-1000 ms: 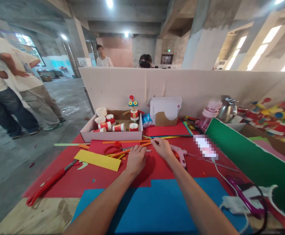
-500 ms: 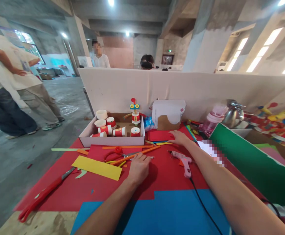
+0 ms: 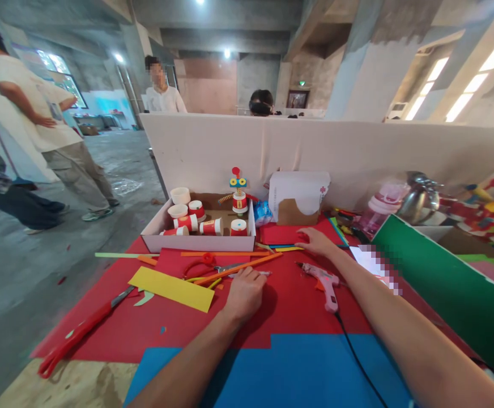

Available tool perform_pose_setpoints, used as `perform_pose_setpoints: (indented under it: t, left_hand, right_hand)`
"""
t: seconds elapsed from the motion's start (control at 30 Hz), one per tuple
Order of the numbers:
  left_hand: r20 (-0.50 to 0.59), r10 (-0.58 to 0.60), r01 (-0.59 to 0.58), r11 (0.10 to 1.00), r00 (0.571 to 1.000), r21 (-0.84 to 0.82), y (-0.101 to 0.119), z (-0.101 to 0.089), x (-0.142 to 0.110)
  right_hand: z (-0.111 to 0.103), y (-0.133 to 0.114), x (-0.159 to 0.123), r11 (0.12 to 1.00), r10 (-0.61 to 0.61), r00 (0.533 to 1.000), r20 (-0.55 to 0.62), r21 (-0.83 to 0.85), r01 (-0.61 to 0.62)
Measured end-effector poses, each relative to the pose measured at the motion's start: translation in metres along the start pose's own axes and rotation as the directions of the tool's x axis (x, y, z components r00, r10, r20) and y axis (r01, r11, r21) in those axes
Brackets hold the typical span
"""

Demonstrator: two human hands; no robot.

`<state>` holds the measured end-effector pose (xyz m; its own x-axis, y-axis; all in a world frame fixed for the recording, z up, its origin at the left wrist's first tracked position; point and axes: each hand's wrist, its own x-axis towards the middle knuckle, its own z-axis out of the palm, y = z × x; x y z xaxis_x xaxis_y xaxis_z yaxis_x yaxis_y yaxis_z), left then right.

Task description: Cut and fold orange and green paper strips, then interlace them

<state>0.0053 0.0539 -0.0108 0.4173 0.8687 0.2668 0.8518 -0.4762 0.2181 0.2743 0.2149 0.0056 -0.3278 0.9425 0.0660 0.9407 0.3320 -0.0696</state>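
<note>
My left hand [image 3: 245, 292] lies on the red sheet [image 3: 230, 324], its fingers curled down. A thin whitish stick [image 3: 265, 273] pokes out by its fingertips; whether the fingers grip it is hidden. Beside it lie a long orange paper strip [image 3: 247, 266] and red-handled scissors [image 3: 192, 268]. My right hand [image 3: 315, 242] reaches farther forward, fingers apart, at the near edge of a red paper stack [image 3: 279, 233]. Nothing shows in it. Below that hand rests a pink hot glue gun [image 3: 327, 283] with a black cord. To the left is a yellow paper rectangle [image 3: 173, 289].
A white box [image 3: 200, 245] holds several red-and-white paper cups and a cup figure [image 3: 239, 201]. A red-handled knife-like tool [image 3: 88, 328] lies at left, blue paper [image 3: 315, 368] in front. Right stand a green panel [image 3: 446, 289], pink bottle [image 3: 380, 209] and metal jug [image 3: 420, 198]. People stand beyond.
The view has shifted slightly, so the table things appear a little farther right. Both hands keep nearly the same places. A person at far left has moved.
</note>
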Motion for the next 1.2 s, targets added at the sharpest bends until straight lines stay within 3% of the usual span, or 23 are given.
perform_pose_setpoints:
  t: [0.13,0.7,1.0,1.2]
  left_hand:
    - [0.011,0.007,-0.007,1.0,1.0,-0.004,0.0,0.0,0.0]
    - [0.052,0.018,-0.018,1.0,0.998,-0.005,-0.002,0.0,0.0]
    - [0.073,0.007,-0.008,1.0,0.997,0.012,-0.002,0.002,0.0]
    - [0.068,-0.006,0.008,1.0,0.998,-0.019,-0.001,0.001,0.0]
  right_hand:
    - [0.007,-0.017,-0.001,0.997,-0.06,0.998,0.006,-0.044,0.06]
    - [-0.006,-0.035,-0.003,0.944,-0.129,0.988,0.088,-0.294,0.149]
    - [-0.02,-0.038,0.002,0.962,-0.02,1.0,-0.008,-0.273,0.017]
    - [-0.024,-0.03,0.016,0.966,0.153,0.979,-0.133,-0.187,-0.176]
